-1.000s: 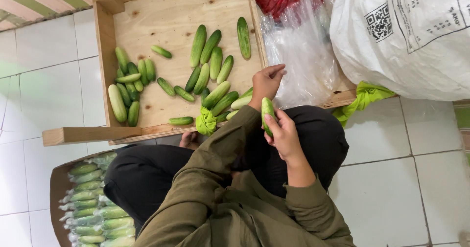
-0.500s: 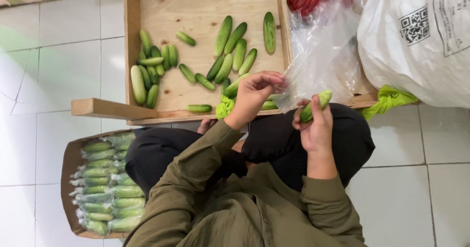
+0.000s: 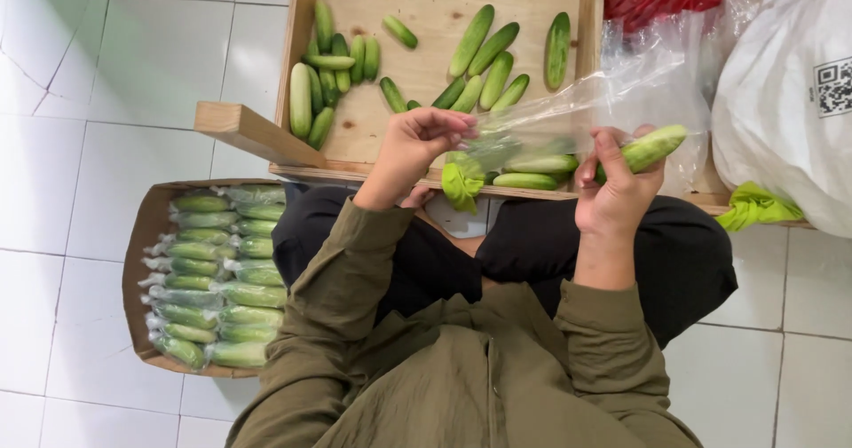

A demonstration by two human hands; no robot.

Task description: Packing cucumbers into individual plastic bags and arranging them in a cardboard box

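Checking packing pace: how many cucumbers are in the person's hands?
1: a cucumber in the right hand. The left hand pinches only the clear bag. None seems hidden.

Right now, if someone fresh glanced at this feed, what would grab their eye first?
Most likely the two hands mid-frame: the right hand grips a cucumber, while the left hand pinches a clear plastic bag stretched between them. Behind lies the wooden tray scattered with loose cucumbers. At lower left, a cardboard box holds neat rows of bagged cucumbers.
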